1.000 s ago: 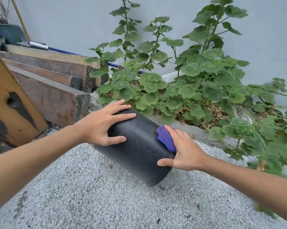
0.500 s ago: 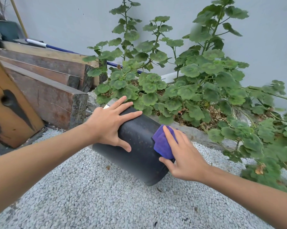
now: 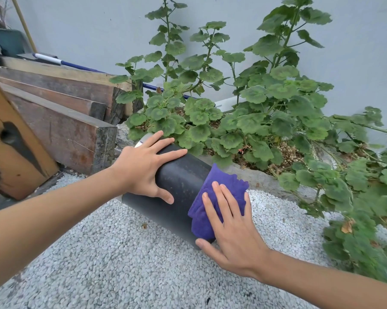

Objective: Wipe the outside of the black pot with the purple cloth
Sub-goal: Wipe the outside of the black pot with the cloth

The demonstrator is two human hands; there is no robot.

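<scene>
The black pot (image 3: pixel 179 186) hides its far rim (perhaps also its base) behind both hands.

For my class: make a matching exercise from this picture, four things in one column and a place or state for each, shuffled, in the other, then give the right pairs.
Things
1. black pot
2. purple cloth
3. left hand
4. wooden beams

Places or states
A. stacked at the left, beside the plants
B. lying on its side on the white gravel
C. spread flat on the pot's far end, no cloth under it
D. pressed against the pot under the right hand

Pairs: 1-B, 2-D, 3-C, 4-A
</scene>
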